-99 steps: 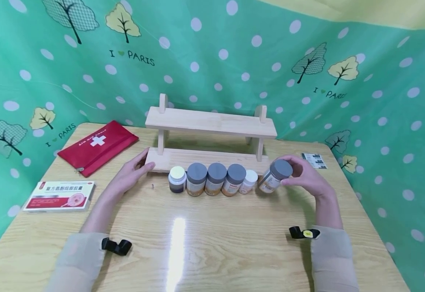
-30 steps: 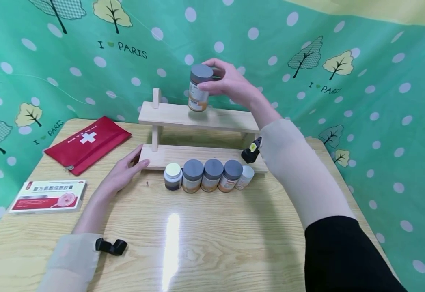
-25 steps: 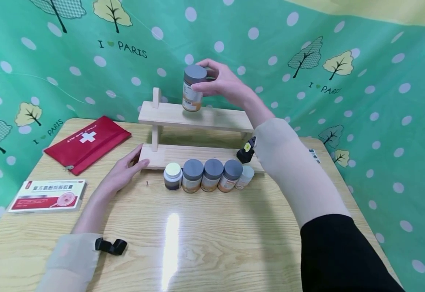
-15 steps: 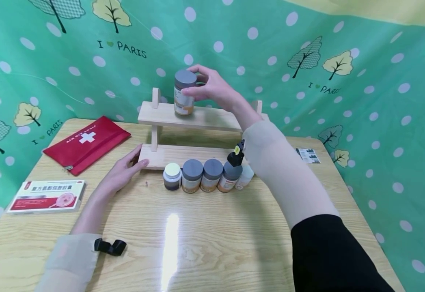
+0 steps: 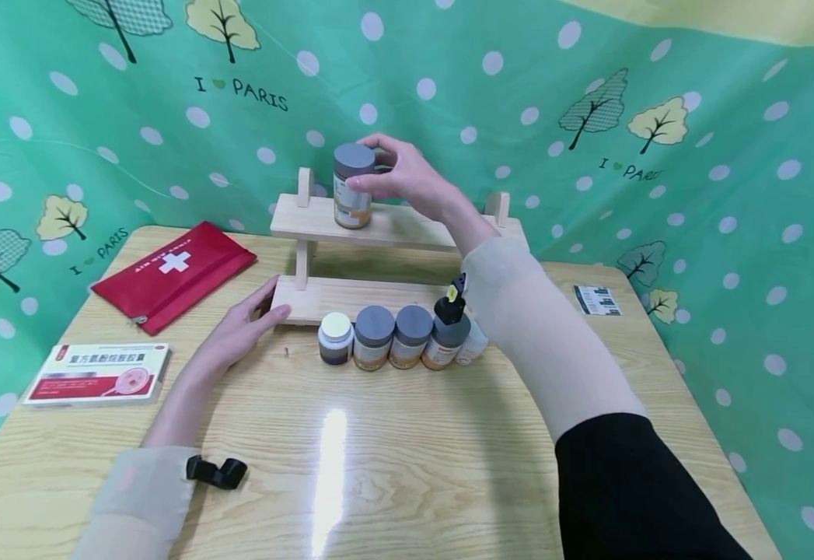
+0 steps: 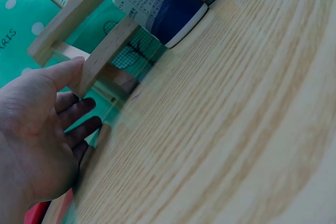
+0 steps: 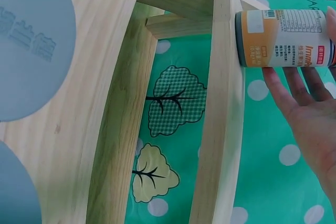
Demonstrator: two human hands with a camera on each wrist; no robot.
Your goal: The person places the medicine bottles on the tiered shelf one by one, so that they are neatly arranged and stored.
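Observation:
My right hand [image 5: 410, 180] holds a pill bottle [image 5: 353, 204] with a grey lid and a white-and-orange label, thumb in front and fingers behind. The bottle stands upright toward the left of the upper board of a wooden two-tier shelf [image 5: 407, 225]; in the right wrist view the bottle's base [image 7: 240, 39] meets that board. My left hand [image 5: 242, 330] grips the left end of the lower board, its thumb [image 6: 68, 72] on the board's edge and the other fingers loosely curled by the end.
Before the shelf stand a white-capped dark-labelled bottle [image 5: 336, 340], several grey-lidded bottles [image 5: 375, 338] and a small white bottle [image 5: 473, 344], partly hidden by my right sleeve. A red first aid pouch [image 5: 176, 276] and a medicine box [image 5: 99, 373] lie left; a printed card [image 5: 597, 300] lies right.
My right hand has carried the bottle from the table's right side, over the shelf, then leftward and down onto the upper board. My left hand has stayed at the shelf's left end.

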